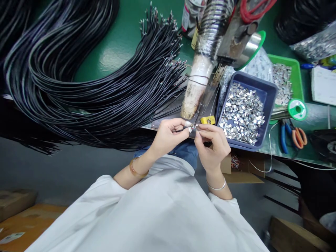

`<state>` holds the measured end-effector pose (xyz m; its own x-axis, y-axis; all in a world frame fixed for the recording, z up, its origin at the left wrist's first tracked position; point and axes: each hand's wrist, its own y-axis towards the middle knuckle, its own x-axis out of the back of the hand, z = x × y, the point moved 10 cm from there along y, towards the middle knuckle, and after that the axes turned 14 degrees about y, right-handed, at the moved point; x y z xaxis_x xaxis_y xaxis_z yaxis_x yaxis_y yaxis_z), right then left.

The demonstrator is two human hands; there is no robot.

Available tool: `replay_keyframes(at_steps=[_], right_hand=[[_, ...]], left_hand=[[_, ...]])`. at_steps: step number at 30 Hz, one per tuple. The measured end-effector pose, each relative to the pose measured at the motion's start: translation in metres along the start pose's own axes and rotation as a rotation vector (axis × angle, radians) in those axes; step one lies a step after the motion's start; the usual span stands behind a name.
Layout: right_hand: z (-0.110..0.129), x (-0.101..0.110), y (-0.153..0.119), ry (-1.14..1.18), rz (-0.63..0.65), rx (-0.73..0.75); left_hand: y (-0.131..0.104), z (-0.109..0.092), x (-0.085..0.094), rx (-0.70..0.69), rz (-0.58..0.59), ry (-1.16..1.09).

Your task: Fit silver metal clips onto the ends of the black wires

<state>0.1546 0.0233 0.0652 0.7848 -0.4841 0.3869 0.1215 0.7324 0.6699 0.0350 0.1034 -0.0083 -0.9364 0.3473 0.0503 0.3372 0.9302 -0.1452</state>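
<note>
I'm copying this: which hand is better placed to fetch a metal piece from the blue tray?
Probably the right hand: it is nearer the blue tray, while the left hand pinches a black cable.

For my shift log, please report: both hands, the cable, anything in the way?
Left hand pinching black cable. Right hand by its tip, exact grip unclear. Yellow block close beyond.

Two hands in play, your left hand (166,136) and your right hand (215,143)! One yellow block (207,120) just beyond your grip; to its right, two trays of metal pieces (243,115), one blue tray (267,92), one green tray (298,75), plus two spools (298,109)!
</note>
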Motion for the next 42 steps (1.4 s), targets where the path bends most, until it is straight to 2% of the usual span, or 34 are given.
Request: replay_keyframes(at_steps=[7,13,17,23,25,30,33,36,39,42], right_hand=[[0.003,0.002,0.0,-0.005,-0.033,0.021],[0.006,0.0,-0.006,-0.002,-0.015,0.065],[0.008,0.002,-0.007,-0.025,-0.004,0.092],[0.016,0.008,-0.009,-0.087,-0.035,0.133],[0.014,0.008,-0.008,-0.067,-0.025,0.096],[-0.006,0.006,-0.004,0.093,0.045,-0.132],[0.0,0.015,-0.001,0.019,0.005,-0.106],[0.005,0.009,-0.001,-0.063,0.098,-0.096],[0.009,-0.002,-0.004,-0.095,0.201,-0.061],[0.018,-0.007,-0.005,-0.171,0.208,0.072]], left_hand=[[-0.004,-0.009,0.0,-0.087,-0.006,0.026],[-0.002,0.003,-0.001,-0.043,0.018,0.038],[-0.004,0.002,-0.004,-0.038,0.045,0.039],[-0.013,-0.002,0.003,-0.04,-0.026,0.074],[-0.015,-0.004,0.002,-0.075,-0.018,0.086],[-0.021,-0.011,-0.002,-0.195,0.041,0.169],[-0.025,-0.014,-0.002,-0.249,0.041,0.249],[-0.027,-0.017,-0.002,-0.28,0.03,0.293],[-0.025,-0.015,-0.002,-0.254,0.05,0.271],[-0.019,-0.003,-0.005,-0.106,0.126,0.049]])
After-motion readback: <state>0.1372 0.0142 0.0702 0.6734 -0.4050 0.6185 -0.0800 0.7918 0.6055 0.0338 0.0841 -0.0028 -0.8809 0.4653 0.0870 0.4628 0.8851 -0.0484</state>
